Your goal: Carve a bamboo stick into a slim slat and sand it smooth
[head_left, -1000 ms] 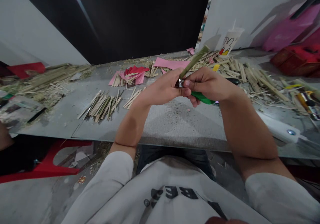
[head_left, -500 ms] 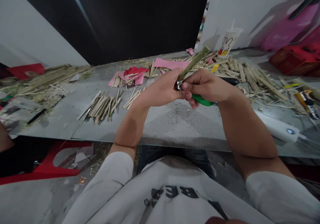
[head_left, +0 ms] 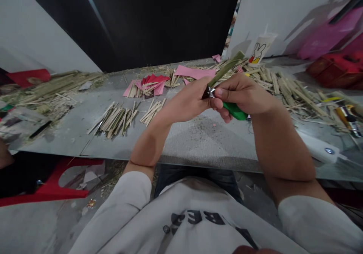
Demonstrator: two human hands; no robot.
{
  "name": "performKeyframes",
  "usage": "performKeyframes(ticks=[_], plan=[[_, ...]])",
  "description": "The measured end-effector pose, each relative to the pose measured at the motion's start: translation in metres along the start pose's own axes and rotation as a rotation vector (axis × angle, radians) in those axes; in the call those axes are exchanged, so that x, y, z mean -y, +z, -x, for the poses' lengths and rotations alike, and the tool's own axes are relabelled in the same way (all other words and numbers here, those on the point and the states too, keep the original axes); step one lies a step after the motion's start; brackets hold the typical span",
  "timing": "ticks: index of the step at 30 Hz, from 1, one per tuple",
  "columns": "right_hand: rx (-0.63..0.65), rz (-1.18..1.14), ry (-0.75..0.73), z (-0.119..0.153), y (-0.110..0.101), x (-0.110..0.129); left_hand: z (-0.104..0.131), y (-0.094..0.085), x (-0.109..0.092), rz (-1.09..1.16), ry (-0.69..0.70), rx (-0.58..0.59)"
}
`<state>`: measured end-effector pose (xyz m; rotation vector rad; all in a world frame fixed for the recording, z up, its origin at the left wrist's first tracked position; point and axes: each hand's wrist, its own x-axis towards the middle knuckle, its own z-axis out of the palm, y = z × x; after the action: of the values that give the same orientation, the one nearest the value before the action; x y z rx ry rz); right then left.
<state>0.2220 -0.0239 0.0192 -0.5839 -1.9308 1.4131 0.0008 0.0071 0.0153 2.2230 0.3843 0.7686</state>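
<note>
My left hand (head_left: pixel 191 102) is closed on a long green-brown plant strip (head_left: pixel 228 67) that sticks up and away to the right. My right hand (head_left: pixel 245 93) is wrapped round a tool with a green handle (head_left: pixel 235 111); its small metal head (head_left: pixel 211 92) lies against the strip between my two hands. The hands touch above the table. Left of them lie a pile of thin cut sticks (head_left: pixel 116 120) and a smaller pile (head_left: pixel 152 111). Pink paper (head_left: pixel 195 72) and red paper (head_left: pixel 154 79) lie behind.
A paper cup (head_left: pixel 260 50) stands at the back right by a red basket (head_left: pixel 326 72). Loose strips (head_left: pixel 278 80) and a white device (head_left: pixel 320 148) lie on the right of the table (head_left: pixel 181 140). At far left is another person's arm (head_left: pixel 5 154).
Both hands have shifted slightly right with the strip and the tool. More of the green handle shows.
</note>
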Motion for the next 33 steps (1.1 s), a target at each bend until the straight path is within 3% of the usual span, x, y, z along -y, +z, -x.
performKeyframes(ticks=[10,17,23,27,33], plan=[[-0.036,0.065,-0.079,-0.001,0.005,0.002,0.0,-0.001,-0.002,-0.205,0.024,-0.091],[-0.155,0.048,-0.139,-0.003,0.011,0.0,-0.001,0.001,-0.006,-0.081,0.019,-0.072],[-0.351,0.162,-0.222,-0.006,0.016,-0.006,-0.004,0.0,0.002,-0.038,0.022,-0.084],[-0.265,0.113,-0.145,-0.007,0.015,-0.006,-0.004,0.0,0.01,0.018,0.02,-0.078],[-0.149,0.053,-0.101,-0.007,0.014,0.0,-0.002,-0.001,0.014,-0.109,-0.006,-0.168]])
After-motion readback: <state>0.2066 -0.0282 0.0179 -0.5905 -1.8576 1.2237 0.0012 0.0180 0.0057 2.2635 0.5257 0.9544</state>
